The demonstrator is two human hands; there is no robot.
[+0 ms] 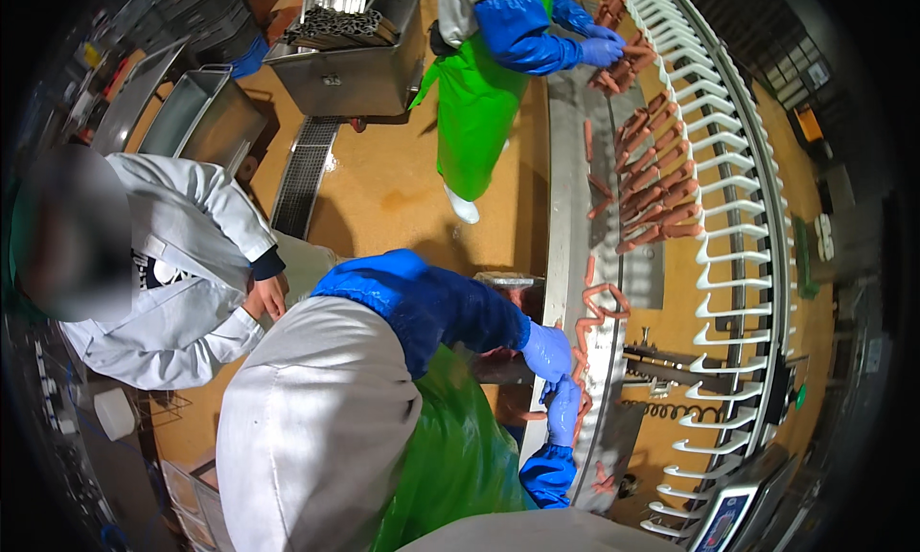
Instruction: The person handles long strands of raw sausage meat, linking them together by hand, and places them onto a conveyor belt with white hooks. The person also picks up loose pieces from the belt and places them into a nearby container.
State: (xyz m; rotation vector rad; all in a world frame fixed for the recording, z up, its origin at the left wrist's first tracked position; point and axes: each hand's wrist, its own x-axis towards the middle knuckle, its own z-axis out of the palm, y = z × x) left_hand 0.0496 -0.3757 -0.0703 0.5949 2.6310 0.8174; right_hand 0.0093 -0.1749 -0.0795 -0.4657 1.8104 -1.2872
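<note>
Sausage links are being gripped by both gloved hands, left hand and right hand, fingers clamped; many are already hanging on the white hooks, lower hooks remaining unfilled.

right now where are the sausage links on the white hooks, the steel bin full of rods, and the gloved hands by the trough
sausage links (656,183), head view, middle of the hanging row
steel bin (355,78), head view, front wall
left hand (548,349), head view, back of glove
right hand (563,408), head view, back of glove
</note>
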